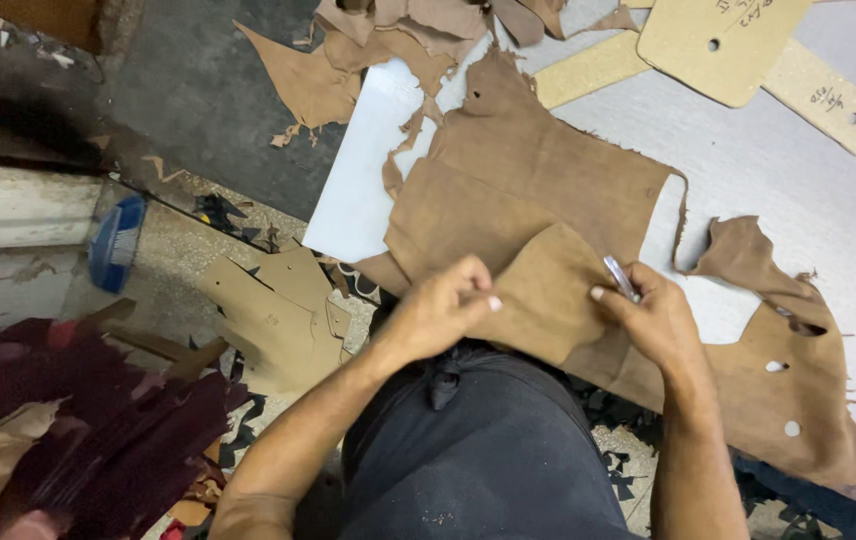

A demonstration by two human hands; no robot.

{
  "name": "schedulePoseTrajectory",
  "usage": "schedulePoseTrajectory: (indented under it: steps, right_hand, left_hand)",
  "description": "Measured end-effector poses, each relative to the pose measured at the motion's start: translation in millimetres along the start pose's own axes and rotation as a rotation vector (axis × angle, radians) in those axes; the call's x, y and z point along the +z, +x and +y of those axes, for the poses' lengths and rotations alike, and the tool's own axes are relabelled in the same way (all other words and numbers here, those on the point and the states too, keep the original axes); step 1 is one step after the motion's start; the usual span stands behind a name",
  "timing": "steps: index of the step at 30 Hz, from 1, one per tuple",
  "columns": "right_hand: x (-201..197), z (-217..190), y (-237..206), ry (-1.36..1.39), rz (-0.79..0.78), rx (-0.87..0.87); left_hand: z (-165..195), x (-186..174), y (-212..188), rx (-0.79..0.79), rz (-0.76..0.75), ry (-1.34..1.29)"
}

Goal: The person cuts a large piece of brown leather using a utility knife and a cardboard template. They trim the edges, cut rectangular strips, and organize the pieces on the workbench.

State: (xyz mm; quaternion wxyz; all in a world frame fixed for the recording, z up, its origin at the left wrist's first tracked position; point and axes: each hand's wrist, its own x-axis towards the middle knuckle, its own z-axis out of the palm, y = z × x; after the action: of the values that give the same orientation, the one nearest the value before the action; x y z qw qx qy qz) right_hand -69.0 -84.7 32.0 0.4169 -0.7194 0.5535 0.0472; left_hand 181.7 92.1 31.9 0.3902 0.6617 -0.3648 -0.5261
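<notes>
Dark trousers point(478, 450) fill the bottom of the view, nearest of all, with both forearms reaching out over them. Far left, on the floor, lies a heap of dark maroon offcuts point(98, 420), then a blue brush point(116, 242) against a pale ledge, then flat tan cardboard patterns point(273, 315) among black and brown trimmings.

At the near edge of the table, the left hand point(438, 312) is curled, thumb and fingers pinching the left border of a small tan suede piece point(548, 295). That piece lies on the large brown suede hide point(518, 175), which spreads over a white sheet point(363, 170) towards the table's left edge. The right hand point(658, 320) presses its thumb on the small piece's right border and grips a slim silver tool point(620, 277), blade or pen I cannot tell.

Risks, as I judge them: if the tool is a blade, the thumbs sit close to its path, and a slip could nick a finger. The hide overhangs the near edge, so a tug could drag it and shift the small piece off its line.

Further right, the hide shows cut-outs and small round holes point(776, 366). The table point(808, 190) is a pale grey worn board; pale cardboard templates point(723, 40) lie at its far right corner, scraps of suede point(398, 30) at the far edge. The floor point(198, 80) is dark, rough concrete, littered.
</notes>
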Motion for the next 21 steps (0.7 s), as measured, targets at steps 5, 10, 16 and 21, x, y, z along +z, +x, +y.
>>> schedulePoseTrajectory:
  steps: [5,10,16,21]
  right_hand:
    - [62,-24,-13,0.032,-0.099,-0.017]
    - [72,-38,-27,-0.122,-0.01,0.035]
    - [42,-9,-63,-0.114,-0.085,0.18]
    - [23,49,-93,0.187,0.12,0.148]
  left_hand:
    - [6,-65,50,0.286,0.41,0.508]
    - [12,-72,81,0.406,0.438,0.789]
    - [14,-82,88,0.375,0.31,0.863]
    - [25,-83,76,0.483,0.215,0.989]
